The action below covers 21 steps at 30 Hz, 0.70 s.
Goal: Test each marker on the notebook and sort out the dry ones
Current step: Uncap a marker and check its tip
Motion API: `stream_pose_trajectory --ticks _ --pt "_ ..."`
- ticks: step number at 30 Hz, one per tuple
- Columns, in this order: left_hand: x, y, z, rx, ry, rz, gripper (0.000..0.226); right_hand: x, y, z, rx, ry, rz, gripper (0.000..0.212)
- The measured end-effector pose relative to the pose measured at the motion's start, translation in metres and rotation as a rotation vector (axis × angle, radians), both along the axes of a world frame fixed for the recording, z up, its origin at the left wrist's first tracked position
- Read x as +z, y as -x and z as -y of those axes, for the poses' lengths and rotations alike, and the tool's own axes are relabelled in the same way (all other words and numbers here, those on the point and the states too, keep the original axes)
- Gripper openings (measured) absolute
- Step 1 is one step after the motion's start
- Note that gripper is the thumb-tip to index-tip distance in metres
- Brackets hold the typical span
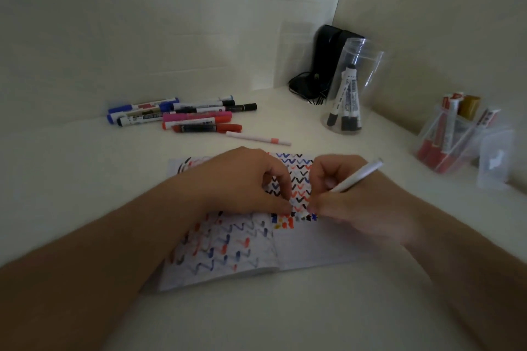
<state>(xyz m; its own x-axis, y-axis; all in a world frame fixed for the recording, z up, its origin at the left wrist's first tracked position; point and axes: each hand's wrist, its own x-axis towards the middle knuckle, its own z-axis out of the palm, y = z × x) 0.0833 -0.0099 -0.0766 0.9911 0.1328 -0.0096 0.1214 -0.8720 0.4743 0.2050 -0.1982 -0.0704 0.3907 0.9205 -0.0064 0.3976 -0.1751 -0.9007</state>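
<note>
One notebook (299,248) lies open at the table's (85,168) near edge. Two clear jars: one (353,85) holds two markers, one (447,134) near the right edge several, too blurred to count. About eight markers (182,115) lie toward the far-left corner, one thin pen (258,138) beside them.

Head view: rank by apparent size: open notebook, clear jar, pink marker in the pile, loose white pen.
1. open notebook
2. clear jar
3. pink marker and loose white pen: similar length; the marker looks thicker, so not ranked.
</note>
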Motion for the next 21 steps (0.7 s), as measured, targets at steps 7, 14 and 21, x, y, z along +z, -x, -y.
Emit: stream_pose_trajectory --ticks 7,14,21 --pt "-0.001 -0.002 0.002 0.018 -0.014 -0.018 0.018 -0.014 0.01 0.006 -0.186 -0.058 0.042 0.032" --pt "-0.003 -0.003 -0.001 0.017 -0.026 -0.019 0.02 -0.016 0.009 0.003 -0.208 -0.032 0.054 0.028" --pt "-0.003 -0.004 -0.001 -0.004 -0.044 -0.017 0.019 -0.014 0.013 0.003 -0.179 -0.009 0.091 0.031"
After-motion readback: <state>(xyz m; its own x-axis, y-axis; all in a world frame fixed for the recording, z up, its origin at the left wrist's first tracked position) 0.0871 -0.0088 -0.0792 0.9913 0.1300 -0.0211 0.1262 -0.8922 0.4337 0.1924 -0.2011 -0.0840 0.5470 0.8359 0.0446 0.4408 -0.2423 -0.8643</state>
